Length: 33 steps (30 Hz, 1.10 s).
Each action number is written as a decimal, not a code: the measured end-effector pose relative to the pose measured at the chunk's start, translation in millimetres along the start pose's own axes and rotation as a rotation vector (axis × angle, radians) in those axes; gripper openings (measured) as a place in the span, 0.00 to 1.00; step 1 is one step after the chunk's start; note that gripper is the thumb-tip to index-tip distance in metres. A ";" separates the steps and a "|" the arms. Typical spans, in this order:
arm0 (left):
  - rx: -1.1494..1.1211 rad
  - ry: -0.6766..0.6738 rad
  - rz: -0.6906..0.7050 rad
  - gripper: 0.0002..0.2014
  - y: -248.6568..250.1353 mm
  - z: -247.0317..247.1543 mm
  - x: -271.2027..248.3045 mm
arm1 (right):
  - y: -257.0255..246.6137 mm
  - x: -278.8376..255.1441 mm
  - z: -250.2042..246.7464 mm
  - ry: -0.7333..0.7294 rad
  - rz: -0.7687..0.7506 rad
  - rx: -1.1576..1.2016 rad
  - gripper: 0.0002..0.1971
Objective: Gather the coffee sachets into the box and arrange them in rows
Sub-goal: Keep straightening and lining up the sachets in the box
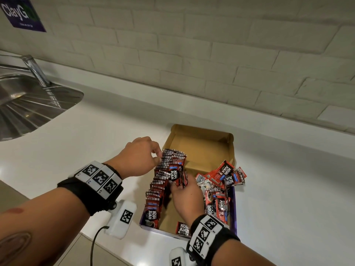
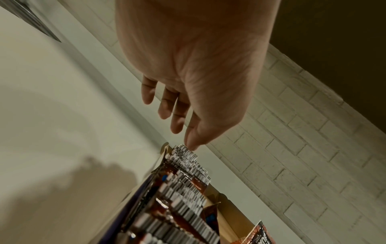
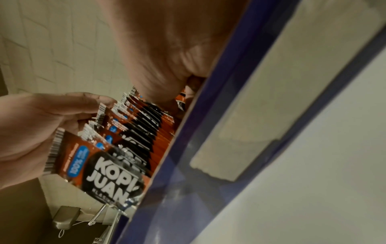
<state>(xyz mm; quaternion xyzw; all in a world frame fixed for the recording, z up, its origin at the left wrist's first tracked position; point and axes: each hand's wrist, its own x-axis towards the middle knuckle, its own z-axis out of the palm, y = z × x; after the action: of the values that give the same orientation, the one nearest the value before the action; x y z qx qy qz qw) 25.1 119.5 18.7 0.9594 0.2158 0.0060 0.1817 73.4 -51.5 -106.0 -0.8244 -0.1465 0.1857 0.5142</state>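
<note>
White counter (image 1: 99, 135), sink (image 1: 28, 104) at far left. Open cardboard box (image 1: 201, 143) near front edge: upright row of sachets (image 1: 163, 177) along left wall, loose heap (image 1: 221, 187) at right. Left hand (image 1: 138, 156) fingertips on row top, relaxed. Right hand (image 1: 186, 196) pinching one sachet (image 1: 175, 174).

The coffee sachets (image 1: 153, 214) read "KOPI JUAN" and "100%"; the purple wall sign (image 1: 21, 13) reads "ClayG".
</note>
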 end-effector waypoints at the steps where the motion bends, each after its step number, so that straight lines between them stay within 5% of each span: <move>1: -0.005 0.002 -0.001 0.01 -0.3 0.2 0.0 | 0.1 0.1 -0.2 -0.003 0.003 0.007 0.13; 33: -0.042 -0.033 -0.022 0.05 -9.3 6.1 -5.9 | -1.7 -2.4 -4.5 0.048 0.016 -0.006 0.13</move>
<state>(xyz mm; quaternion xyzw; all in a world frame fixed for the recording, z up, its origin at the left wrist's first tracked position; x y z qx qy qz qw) 16.5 122.7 10.2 0.9529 0.2229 -0.0073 0.2056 73.3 -55.4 -102.3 -0.8312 -0.1281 0.1697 0.5138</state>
